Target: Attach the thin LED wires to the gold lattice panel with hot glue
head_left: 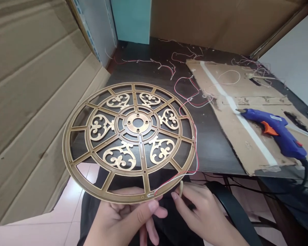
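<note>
Left hand [123, 218] is clamped on one brass fretwork disc [129, 141]; right hand [202, 212] is pinched around one small stick [181, 188]. One blue glue gun [274, 131] is laid on one cardboard sheet [220, 102], dark desk [210, 147], cardboard-walled room.

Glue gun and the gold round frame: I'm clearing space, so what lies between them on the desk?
In the head view, red and white wires on dark desk, then the cardboard sheet's left edge.

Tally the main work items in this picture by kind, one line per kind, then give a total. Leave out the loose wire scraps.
Ornate gold disc, held at its rim by the left hand: 1
Blue glue gun: 1
Cardboard sheet on the table: 1
Small pale stick in the right hand: 1
Total: 4
</note>
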Action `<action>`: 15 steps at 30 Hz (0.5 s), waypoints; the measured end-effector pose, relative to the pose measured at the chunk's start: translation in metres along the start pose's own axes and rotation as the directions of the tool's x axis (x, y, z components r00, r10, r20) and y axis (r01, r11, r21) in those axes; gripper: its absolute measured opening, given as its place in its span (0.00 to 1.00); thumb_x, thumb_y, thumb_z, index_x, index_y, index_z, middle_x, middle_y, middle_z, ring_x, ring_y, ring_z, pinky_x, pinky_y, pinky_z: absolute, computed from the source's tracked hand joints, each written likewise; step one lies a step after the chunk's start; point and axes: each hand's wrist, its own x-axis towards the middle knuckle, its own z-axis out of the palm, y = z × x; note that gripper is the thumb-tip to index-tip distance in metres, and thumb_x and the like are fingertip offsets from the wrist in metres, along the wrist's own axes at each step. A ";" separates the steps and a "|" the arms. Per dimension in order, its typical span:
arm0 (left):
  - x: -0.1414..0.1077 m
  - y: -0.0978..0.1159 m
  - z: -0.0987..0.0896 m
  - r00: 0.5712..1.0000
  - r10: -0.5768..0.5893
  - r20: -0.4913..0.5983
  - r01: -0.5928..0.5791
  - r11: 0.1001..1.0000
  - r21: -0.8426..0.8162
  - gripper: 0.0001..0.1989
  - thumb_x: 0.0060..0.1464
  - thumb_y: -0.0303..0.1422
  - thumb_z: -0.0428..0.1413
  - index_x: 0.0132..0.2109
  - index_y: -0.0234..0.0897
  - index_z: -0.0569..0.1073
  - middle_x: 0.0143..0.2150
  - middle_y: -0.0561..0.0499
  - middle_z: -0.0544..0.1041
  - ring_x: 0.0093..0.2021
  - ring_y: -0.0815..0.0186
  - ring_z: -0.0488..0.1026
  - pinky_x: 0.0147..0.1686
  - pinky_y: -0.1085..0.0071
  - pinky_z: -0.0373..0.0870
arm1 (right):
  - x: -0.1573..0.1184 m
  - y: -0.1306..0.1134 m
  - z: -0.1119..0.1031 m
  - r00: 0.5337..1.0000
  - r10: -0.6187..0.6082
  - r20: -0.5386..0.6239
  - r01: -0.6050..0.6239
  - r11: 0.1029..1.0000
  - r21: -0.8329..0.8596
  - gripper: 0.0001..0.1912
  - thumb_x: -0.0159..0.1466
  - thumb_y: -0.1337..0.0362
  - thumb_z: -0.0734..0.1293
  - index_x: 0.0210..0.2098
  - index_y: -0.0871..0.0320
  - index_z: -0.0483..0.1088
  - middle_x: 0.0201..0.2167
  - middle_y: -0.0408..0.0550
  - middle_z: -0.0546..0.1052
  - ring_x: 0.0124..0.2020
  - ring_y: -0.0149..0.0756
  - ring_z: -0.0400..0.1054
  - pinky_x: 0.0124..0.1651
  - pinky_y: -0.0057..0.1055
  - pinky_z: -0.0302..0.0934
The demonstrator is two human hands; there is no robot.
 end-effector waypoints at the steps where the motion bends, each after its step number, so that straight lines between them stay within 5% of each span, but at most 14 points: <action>1: -0.001 0.001 0.000 1.000 0.008 -0.021 -0.008 1.000 0.002 0.25 0.61 0.53 0.61 0.45 0.33 0.82 0.35 0.43 0.85 0.22 0.67 0.77 0.15 0.77 0.71 | 0.000 0.000 0.000 1.000 -0.001 0.000 0.001 1.000 0.005 0.14 0.74 0.70 0.61 0.30 0.58 0.65 0.23 0.41 0.70 0.24 0.29 0.64 0.28 0.29 0.54; 15: -0.001 0.003 -0.009 0.999 0.037 -0.023 -0.035 0.995 0.090 0.22 0.69 0.49 0.54 0.39 0.34 0.81 0.29 0.47 0.82 0.22 0.71 0.74 0.22 0.80 0.74 | -0.002 0.003 -0.009 0.999 0.008 -0.036 -0.006 0.999 0.047 0.14 0.73 0.70 0.65 0.30 0.58 0.66 0.23 0.38 0.66 0.24 0.27 0.61 0.29 0.28 0.54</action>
